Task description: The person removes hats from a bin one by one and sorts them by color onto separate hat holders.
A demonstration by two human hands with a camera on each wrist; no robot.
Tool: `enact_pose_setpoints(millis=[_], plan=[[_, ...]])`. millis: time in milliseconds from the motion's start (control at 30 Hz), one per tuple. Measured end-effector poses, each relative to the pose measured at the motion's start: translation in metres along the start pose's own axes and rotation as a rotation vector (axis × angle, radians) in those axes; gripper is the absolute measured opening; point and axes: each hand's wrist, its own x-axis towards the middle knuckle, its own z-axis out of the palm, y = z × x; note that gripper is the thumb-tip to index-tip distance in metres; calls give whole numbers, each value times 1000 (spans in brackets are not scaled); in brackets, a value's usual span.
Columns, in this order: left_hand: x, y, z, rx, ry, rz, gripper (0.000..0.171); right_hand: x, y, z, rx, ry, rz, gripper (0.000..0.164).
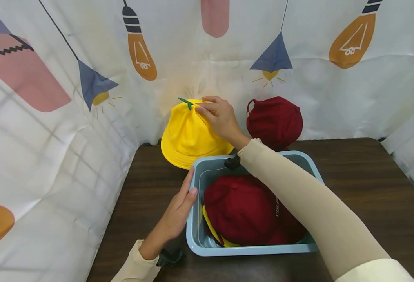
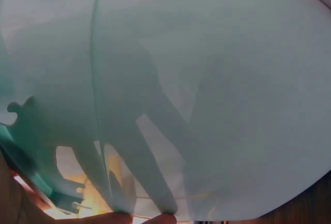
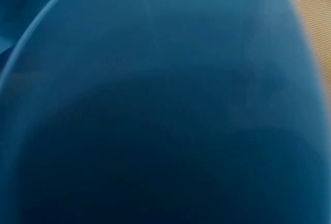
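Note:
A yellow bucket hat (image 1: 189, 135) with a small green leaf and stem on its crown stands at the table's back edge. My right hand (image 1: 221, 117) pinches the crown just beside the leaf. My left hand (image 1: 177, 209) lies along the left side of a light blue plastic basin (image 1: 253, 250), its fingers straight against the wall. In the left wrist view, fingertips (image 2: 163, 218) touch the basin's glossy outer wall (image 2: 232, 105). Inside the basin sits a dark red cap (image 1: 242, 211), with a yellow edge showing under it. The right wrist view is filled by the basin's blue wall (image 3: 181, 43).
Another dark red cap (image 1: 275, 121) rests at the back, right of the yellow hat. The dark wooden table (image 1: 362, 196) meets a white curtain (image 1: 207, 70) printed with lamps and bulbs behind and at both sides. My right forearm crosses over the basin.

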Motion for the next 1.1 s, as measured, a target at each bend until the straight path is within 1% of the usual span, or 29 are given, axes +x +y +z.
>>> enact_pose_setpoints(millis=[67, 133, 267, 333, 367, 433, 533, 633, 667, 733, 800, 900, 1000, 1100], plan=[[0, 1, -1, 6, -4, -1, 61, -2, 0, -2, -33, -32, 28, 36], [0, 3, -2, 33, -12, -12, 62, -5, -1, -6, -67, -74, 56, 43], [1, 13, -10, 168, -41, -42, 63, -11, -6, -20, -120, -158, 103, 64], [2, 20, -17, 257, -25, -53, 63, -16, -6, -26, -139, -190, 114, 73], [3, 24, -22, 299, -5, -46, 61, -19, -4, -29, -145, -202, 116, 76], [7, 32, -33, 359, 64, -25, 59, -25, 1, -33, -163, -224, 122, 81], [20, 40, -54, 438, 231, 36, 56, -34, 11, -36, -192, -235, 117, 83], [44, 41, -79, 500, 392, 91, 56, -40, 19, -34, -196, -237, 126, 84], [54, 39, -87, 512, 429, 104, 57, -41, 22, -33, -190, -238, 127, 84], [74, 34, -100, 531, 472, 110, 60, -43, 25, -31, -178, -246, 133, 84], [94, 28, -112, 546, 477, 109, 64, -44, 27, -29, -170, -257, 142, 84], [118, 18, -122, 550, 432, 84, 67, -45, 28, -27, -160, -262, 150, 81], [135, 11, -126, 520, 367, 37, 68, -45, 29, -26, -159, -251, 141, 74], [146, 6, -125, 510, 322, 3, 66, -44, 29, -26, -175, -243, 118, 66]])
